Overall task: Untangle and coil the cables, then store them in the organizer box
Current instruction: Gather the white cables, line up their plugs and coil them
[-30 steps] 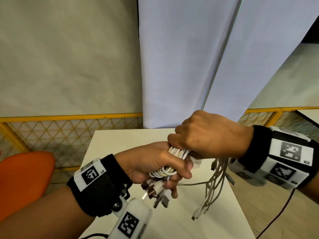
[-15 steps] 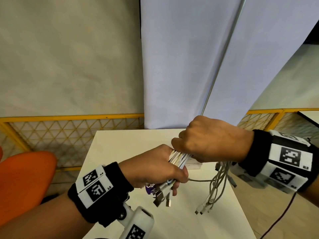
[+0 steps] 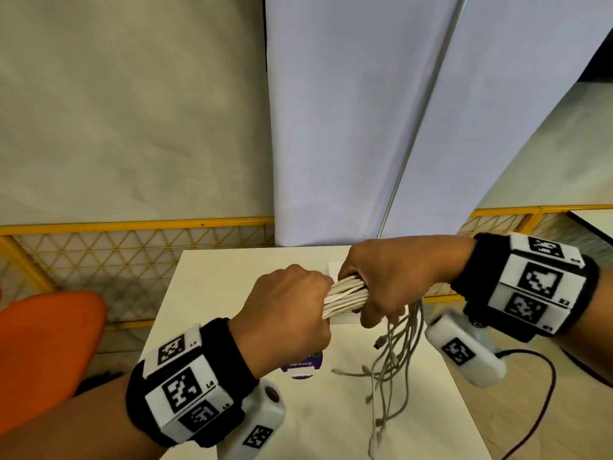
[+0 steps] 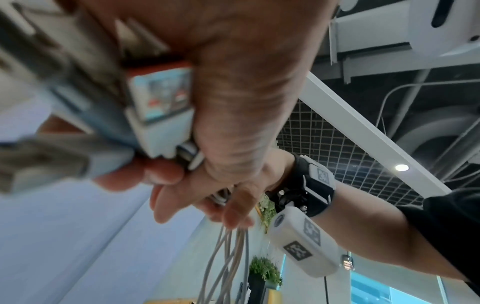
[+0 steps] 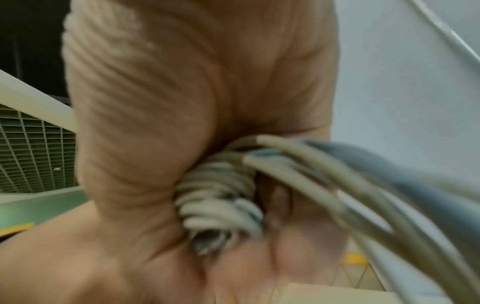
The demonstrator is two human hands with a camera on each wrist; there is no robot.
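Observation:
A bundle of several white cables (image 3: 345, 295) stretches between my two fists above the table. My left hand (image 3: 292, 310) grips one end of it, and blurred USB plugs (image 4: 161, 115) stick out past its fingers in the left wrist view. My right hand (image 3: 381, 283) grips the bundle just to the right. Below that fist the loose cable ends (image 3: 391, 363) hang down, with their small connectors trailing on the table. The right wrist view shows the white cables (image 5: 221, 197) packed in my palm. A clear box (image 3: 335, 270) lies mostly hidden behind my hands.
The small white table (image 3: 215, 293) stands against a yellow mesh fence (image 3: 132, 247). A purple-and-white label or lid (image 3: 302, 363) lies on the table under my left hand. An orange chair (image 3: 43, 343) is at the left. A black wire (image 3: 537, 403) runs off the table's right side.
My left hand has rolled palm-down, hiding the coiled loops and plugs seen earlier. The bundle between my hands now runs straight, and my right hand has shifted slightly right.

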